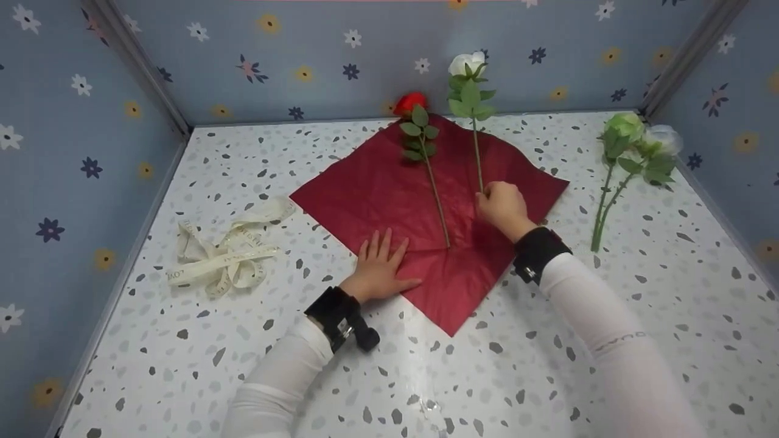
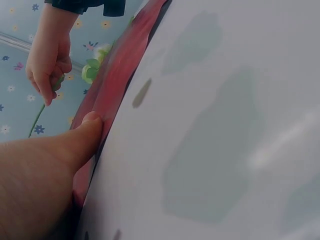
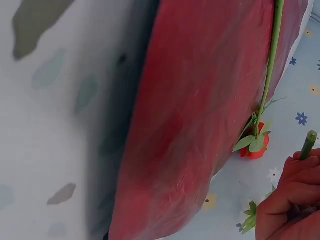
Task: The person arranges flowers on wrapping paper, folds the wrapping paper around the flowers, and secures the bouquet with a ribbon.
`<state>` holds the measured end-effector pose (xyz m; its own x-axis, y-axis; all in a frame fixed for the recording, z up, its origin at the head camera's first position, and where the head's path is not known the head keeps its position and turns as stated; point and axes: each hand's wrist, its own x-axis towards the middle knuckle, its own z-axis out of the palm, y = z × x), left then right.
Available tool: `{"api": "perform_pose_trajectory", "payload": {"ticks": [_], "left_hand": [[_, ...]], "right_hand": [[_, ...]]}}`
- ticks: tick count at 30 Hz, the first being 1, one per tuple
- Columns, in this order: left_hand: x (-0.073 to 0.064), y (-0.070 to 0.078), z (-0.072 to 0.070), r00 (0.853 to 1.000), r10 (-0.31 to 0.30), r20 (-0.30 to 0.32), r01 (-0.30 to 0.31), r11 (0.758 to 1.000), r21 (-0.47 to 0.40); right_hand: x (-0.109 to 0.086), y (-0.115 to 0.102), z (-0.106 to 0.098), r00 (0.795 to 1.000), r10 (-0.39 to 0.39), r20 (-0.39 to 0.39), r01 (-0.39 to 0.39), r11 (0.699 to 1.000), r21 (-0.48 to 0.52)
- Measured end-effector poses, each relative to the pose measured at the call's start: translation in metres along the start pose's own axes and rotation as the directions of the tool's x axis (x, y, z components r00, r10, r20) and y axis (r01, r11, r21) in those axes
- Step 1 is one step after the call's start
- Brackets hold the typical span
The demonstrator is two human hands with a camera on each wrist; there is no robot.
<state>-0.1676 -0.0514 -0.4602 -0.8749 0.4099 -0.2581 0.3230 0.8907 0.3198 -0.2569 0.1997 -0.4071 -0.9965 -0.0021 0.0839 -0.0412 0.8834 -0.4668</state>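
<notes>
My right hand [image 1: 504, 208] grips a white rose [image 1: 467, 66] by the lower stem, its bloom pointing to the back wall. In the right wrist view the cut stem end [image 3: 309, 142] pokes out of the fist. Below it lies a dark red sheet of wrapping paper [image 1: 365, 182], set as a diamond on the table. A red rose [image 1: 411, 104] rests on the paper, its stem running toward the front. With fingers spread, my left hand [image 1: 378, 272] presses on the paper's front left edge; the left wrist view shows its thumb [image 2: 89, 130] against the red sheet.
To the left lies a loose heap of cream printed ribbon [image 1: 225, 261]. Two more roses, one greenish [image 1: 624, 126] and one white [image 1: 664, 141], lie at the right. Flower-patterned walls [image 1: 341, 55] enclose the speckled table [image 1: 243, 340] at the back and both sides.
</notes>
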Motion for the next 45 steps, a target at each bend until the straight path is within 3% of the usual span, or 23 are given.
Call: {"api": "perform_pose_trajectory", "payload": {"ticks": [10, 32, 39, 45], "left_hand": [[0.000, 0.000, 0.000, 1.000, -0.005, 0.001, 0.005, 1.000, -0.007], [-0.002, 0.001, -0.001, 1.000, 0.001, -0.012, -0.001, 1.000, -0.005], [-0.003, 0.002, -0.001, 1.000, -0.003, -0.005, 0.003, 1.000, 0.000], [-0.002, 0.001, -0.001, 1.000, -0.004, -0.001, 0.004, 1.000, -0.003]], "right_hand": [[-0.005, -0.018, 0.016, 0.996, -0.086, 0.030, 0.086, 0.996, -0.003], [-0.004, -0.027, 0.030, 0.988, -0.019, 0.151, 0.021, 1.000, -0.010], [-0.003, -0.030, 0.033, 0.982, -0.047, 0.183, 0.047, 0.999, 0.002], [-0.003, -0.032, 0.037, 0.974, -0.054, 0.222, 0.066, 0.997, -0.050]]}}
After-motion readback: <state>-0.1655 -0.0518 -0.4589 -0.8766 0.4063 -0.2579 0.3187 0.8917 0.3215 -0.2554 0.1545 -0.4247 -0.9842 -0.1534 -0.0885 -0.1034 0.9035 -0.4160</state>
